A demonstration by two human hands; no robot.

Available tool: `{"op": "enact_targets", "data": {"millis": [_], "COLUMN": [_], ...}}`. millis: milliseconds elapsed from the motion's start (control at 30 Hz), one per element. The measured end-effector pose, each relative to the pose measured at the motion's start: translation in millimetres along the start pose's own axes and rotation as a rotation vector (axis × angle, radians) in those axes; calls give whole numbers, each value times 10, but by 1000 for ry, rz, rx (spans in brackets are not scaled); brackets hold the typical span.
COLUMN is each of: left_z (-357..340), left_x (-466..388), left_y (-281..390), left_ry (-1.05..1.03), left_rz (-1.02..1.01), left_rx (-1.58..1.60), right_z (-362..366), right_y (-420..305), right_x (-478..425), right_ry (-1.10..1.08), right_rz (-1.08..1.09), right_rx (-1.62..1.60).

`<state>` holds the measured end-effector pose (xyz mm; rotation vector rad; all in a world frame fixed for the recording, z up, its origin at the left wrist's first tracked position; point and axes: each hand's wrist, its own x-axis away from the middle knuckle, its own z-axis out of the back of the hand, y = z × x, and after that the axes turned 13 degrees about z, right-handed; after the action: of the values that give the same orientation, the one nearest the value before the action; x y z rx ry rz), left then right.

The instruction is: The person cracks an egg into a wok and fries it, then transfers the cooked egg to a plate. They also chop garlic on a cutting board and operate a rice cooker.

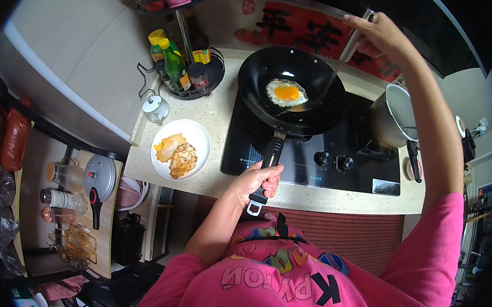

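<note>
My left hand point(254, 182) is wrapped around the black handle point(275, 149) of a dark wok point(251, 97), which rests on the left burner. In the wok lies a fried egg point(287, 93) with a bright orange yolk and browned edges. My right hand point(381, 34) is raised above the wok's far right side and grips the metal handle of a spatula point(351, 46). The spatula's thin shaft slants down into the wok, its lower end blurred beside the egg. Left of the stove, a white plate point(201, 158) holds two fried eggs point(183, 160).
A black gas cooktop point(298, 162) carries a pot point(385, 117) on its right burner, its handle jutting toward the front. A two-tier rack point(213, 74) of sauce bottles stands at the back left, near a lidded glass jar point(156, 109). Shelves point(102, 246) with a pressure cooker point(100, 176) are at left.
</note>
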<state>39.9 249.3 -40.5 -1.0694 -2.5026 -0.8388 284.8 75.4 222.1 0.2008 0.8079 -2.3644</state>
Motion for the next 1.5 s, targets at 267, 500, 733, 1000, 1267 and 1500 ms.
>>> {"op": "enact_targets", "data": {"millis": [267, 500, 733, 1000, 1267, 1500], "left_z": [218, 75, 81, 0, -76, 168], "left_x": [381, -16, 269, -43, 135, 65], "left_y": [23, 208, 109, 149, 40, 18], "left_ry": [-6, -90, -30, -81, 31, -4], "left_rz": [35, -31, 27, -16, -28, 2], "left_rx": [-108, -42, -110, -42, -85, -37], "right_z": [528, 558, 414, 131, -461, -1123], "right_y": [-177, -335, -192, -88, 156, 328], "right_x": [758, 1155, 1249, 1234, 1502, 2012], "right_ry": [-19, 166, 196, 5, -85, -88], "right_rz": [158, 185, 182, 593, 879, 868], "right_rx": [153, 80, -62, 291, 643, 722]}}
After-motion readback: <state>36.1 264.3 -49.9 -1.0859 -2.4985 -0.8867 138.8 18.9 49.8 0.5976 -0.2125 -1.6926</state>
